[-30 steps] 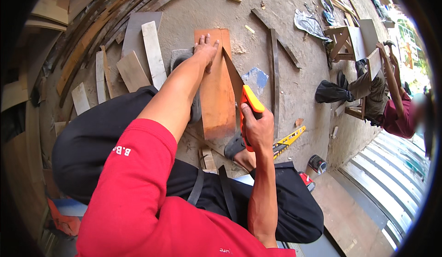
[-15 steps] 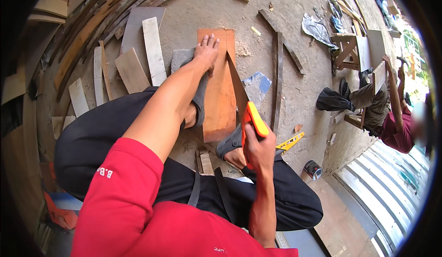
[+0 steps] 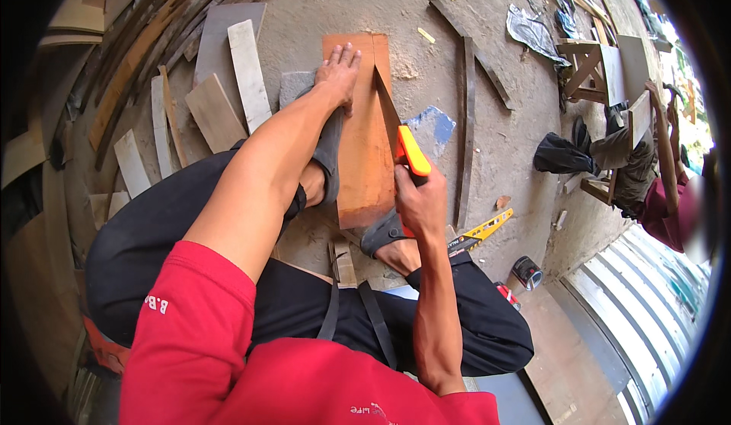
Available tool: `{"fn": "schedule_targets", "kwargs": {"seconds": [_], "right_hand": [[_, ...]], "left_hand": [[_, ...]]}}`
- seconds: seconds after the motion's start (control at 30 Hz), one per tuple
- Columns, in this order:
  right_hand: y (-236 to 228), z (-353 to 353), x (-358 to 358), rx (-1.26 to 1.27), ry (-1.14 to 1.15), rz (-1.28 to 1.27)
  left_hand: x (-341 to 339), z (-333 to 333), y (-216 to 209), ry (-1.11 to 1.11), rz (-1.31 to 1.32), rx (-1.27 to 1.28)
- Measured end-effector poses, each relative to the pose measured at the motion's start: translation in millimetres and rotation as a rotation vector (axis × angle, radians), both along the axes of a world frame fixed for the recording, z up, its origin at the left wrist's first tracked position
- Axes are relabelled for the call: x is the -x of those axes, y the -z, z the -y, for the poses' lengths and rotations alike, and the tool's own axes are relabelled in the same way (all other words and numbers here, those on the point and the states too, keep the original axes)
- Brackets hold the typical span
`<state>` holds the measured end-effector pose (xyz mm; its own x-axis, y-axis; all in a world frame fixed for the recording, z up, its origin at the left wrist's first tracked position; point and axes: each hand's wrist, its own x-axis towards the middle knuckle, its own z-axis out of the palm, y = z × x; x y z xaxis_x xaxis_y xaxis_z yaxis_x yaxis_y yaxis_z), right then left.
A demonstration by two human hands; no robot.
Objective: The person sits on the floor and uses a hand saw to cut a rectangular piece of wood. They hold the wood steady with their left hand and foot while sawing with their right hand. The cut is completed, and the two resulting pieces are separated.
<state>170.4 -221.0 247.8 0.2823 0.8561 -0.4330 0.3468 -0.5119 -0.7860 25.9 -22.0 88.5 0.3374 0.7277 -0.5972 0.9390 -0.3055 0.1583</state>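
A reddish-brown wooden board (image 3: pixel 362 174) lies lengthwise in front of me. My left hand (image 3: pixel 339 76) presses flat on its far part, fingers stretched out. Closed round the orange and yellow handle of a handsaw (image 3: pixel 412 149) is my right hand (image 3: pixel 422 200). The saw's dark blade (image 3: pixel 387 103) slants away from me, its tip at the board near a thin line across the far right part. My left foot, in a grey clog (image 3: pixel 327 154), rests against the board's left edge. The other clog (image 3: pixel 383 232) is by its near right corner. The board's underside support is mostly hidden.
A yellow spirit level (image 3: pixel 487 229) lies near my right knee, with a can (image 3: pixel 526 273) beyond it. Dark wooden strips (image 3: pixel 466 132) lie right of the board, pale offcuts (image 3: pixel 249 75) left. At far right another person (image 3: pixel 662 204) handles a piece of wood.
My right hand has pushed the saw forward, away from me, along the board. My left hand stays pressed on the board. The whole view has shifted slightly.
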Motion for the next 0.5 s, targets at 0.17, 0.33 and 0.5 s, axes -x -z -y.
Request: {"fn": "schedule_targets", "kwargs": {"seconds": [0.17,0.33,0.5], "right_hand": [[-57.9,40.8,9.3,0.028,0.103,-0.185],[-12.5,-3.7,4.7,0.050,0.047,-0.072],[-45.3,28.3,13.4,0.126,0.164,-0.218]], "left_hand": [[8.9,3.1,-3.0,-0.018,0.019,0.003],[0.9,5.6,-0.2,0.020,0.002,0.000],[8.5,2.1,1.6,0.006,0.029,0.000]]}}
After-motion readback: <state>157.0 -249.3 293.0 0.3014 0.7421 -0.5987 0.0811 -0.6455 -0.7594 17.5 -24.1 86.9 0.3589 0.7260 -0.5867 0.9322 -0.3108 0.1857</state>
